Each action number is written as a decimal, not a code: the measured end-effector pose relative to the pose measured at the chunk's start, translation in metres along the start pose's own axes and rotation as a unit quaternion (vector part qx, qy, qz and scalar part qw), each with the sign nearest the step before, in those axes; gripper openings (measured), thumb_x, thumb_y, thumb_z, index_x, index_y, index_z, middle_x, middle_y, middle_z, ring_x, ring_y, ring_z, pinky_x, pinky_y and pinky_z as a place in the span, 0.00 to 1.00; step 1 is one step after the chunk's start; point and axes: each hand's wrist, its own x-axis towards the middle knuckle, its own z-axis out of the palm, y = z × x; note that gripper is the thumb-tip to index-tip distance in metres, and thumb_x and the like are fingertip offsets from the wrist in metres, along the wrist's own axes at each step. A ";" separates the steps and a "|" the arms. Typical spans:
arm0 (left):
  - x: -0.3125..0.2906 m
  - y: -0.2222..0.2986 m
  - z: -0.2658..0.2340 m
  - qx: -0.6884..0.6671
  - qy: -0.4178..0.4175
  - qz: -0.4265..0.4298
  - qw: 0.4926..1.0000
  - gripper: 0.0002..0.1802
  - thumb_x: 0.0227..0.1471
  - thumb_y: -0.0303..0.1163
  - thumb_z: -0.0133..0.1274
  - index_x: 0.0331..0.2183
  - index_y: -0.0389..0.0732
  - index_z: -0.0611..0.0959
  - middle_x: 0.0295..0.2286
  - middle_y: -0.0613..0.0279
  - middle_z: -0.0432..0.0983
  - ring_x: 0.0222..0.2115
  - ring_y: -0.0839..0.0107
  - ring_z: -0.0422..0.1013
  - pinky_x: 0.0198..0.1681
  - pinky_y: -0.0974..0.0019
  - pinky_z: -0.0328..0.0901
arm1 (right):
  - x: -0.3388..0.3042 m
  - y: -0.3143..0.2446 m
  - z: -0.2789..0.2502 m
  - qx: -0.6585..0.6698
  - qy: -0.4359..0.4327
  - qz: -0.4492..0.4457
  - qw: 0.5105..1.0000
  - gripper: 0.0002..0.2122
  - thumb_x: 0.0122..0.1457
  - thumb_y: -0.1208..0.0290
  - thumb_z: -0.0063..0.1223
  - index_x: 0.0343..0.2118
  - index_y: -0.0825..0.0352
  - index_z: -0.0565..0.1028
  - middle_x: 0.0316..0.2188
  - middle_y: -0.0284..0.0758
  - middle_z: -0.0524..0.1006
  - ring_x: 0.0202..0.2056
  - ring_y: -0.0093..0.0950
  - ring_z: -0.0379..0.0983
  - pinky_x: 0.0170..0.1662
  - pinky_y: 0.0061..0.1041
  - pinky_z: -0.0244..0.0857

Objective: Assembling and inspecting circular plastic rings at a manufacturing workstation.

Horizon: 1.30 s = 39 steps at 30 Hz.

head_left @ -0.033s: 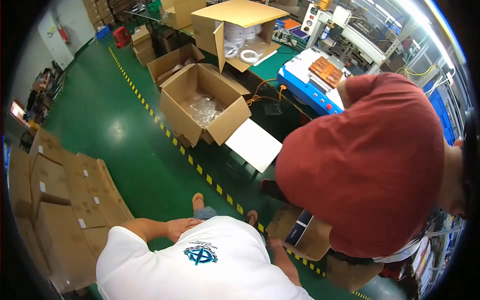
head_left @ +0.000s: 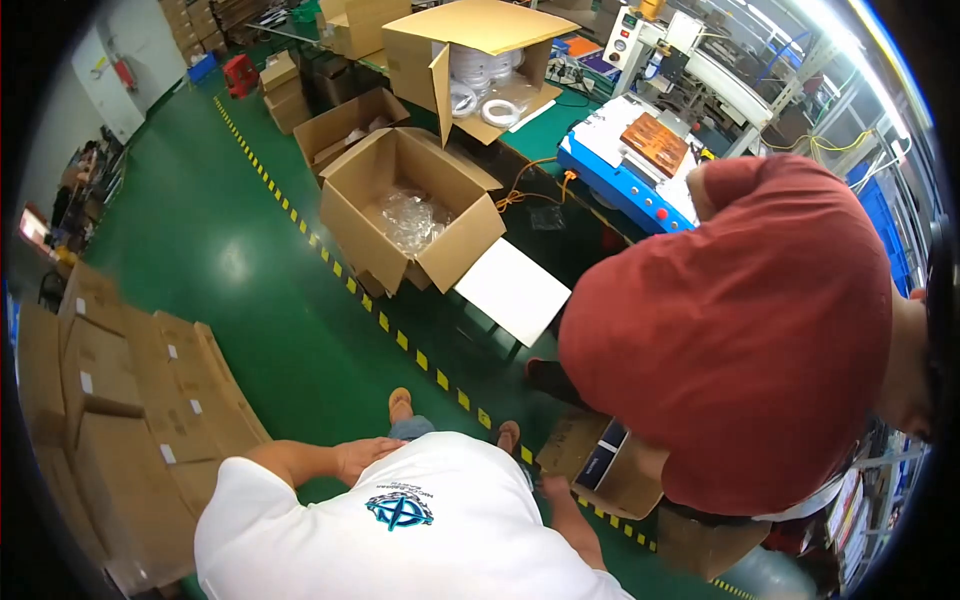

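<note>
My left hand lies against the front of my white shirt, near my lap, with the fingers extended and nothing visible in them. On the other side my right hand hangs low, beside an open carton that has a dark blue box in it. The right hand's fingers are too small and foreshortened to make out. A person in a red shirt bends over close on my right, hiding part of that carton.
A blue-sided machine bears a brown wooden block. Ahead stand an open carton with clear plastic, a white board and a carton of white rings. Stacked cartons line the left. Yellow-black tape crosses the green floor.
The view has shifted slightly, so most things sit a little further right. Both my hands keep about the same pose.
</note>
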 end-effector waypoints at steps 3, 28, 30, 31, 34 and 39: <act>-0.027 -0.003 -0.042 -0.150 0.047 -0.120 0.980 0.38 0.50 0.37 0.60 0.60 0.37 0.67 0.51 0.47 0.71 0.53 0.57 0.67 0.60 0.62 0.60 | 0.038 -0.033 0.034 0.150 0.030 0.124 0.980 0.13 0.59 0.57 0.53 0.35 0.61 0.81 0.34 0.40 0.83 0.34 0.40 0.81 0.36 0.41 0.73; -0.060 -0.091 -0.182 -0.258 0.095 -0.387 0.880 0.29 0.57 0.43 0.51 0.56 0.41 0.74 0.52 0.49 0.72 0.54 0.54 0.67 0.59 0.62 0.58 | 0.197 -0.245 -0.177 0.252 0.065 0.170 0.951 0.21 0.58 0.50 0.50 0.41 0.63 0.82 0.42 0.46 0.80 0.45 0.45 0.77 0.51 0.40 0.70; -0.051 -0.094 -0.190 -0.258 0.094 -0.391 0.878 0.30 0.57 0.43 0.51 0.57 0.40 0.73 0.53 0.49 0.71 0.55 0.54 0.67 0.59 0.62 0.58 | 0.208 -0.243 -0.199 0.237 0.058 0.133 0.961 0.21 0.58 0.50 0.50 0.41 0.63 0.82 0.42 0.45 0.80 0.46 0.45 0.77 0.51 0.40 0.70; -0.046 -0.095 -0.196 -0.254 0.090 -0.392 0.879 0.30 0.56 0.43 0.51 0.57 0.39 0.72 0.54 0.49 0.71 0.55 0.55 0.66 0.59 0.62 0.59 | 0.209 -0.242 -0.206 0.264 0.074 0.140 0.951 0.21 0.58 0.50 0.50 0.41 0.63 0.82 0.42 0.45 0.80 0.45 0.45 0.77 0.51 0.40 0.70; -0.028 -0.152 -0.217 -0.196 -0.048 -0.291 0.935 0.33 0.53 0.42 0.55 0.57 0.38 0.71 0.54 0.49 0.70 0.55 0.54 0.66 0.60 0.61 0.59 | 0.200 -0.241 -0.221 0.358 0.134 0.162 0.910 0.20 0.58 0.50 0.51 0.41 0.62 0.82 0.42 0.45 0.80 0.46 0.45 0.77 0.51 0.40 0.69; 0.039 -0.163 -0.292 -0.134 -0.151 -0.136 0.970 0.38 0.47 0.43 0.61 0.57 0.38 0.71 0.55 0.45 0.68 0.55 0.50 0.66 0.60 0.60 0.59 | 0.167 -0.247 -0.242 0.404 0.171 0.224 0.870 0.19 0.59 0.51 0.51 0.42 0.62 0.82 0.41 0.44 0.81 0.46 0.44 0.77 0.51 0.38 0.69</act>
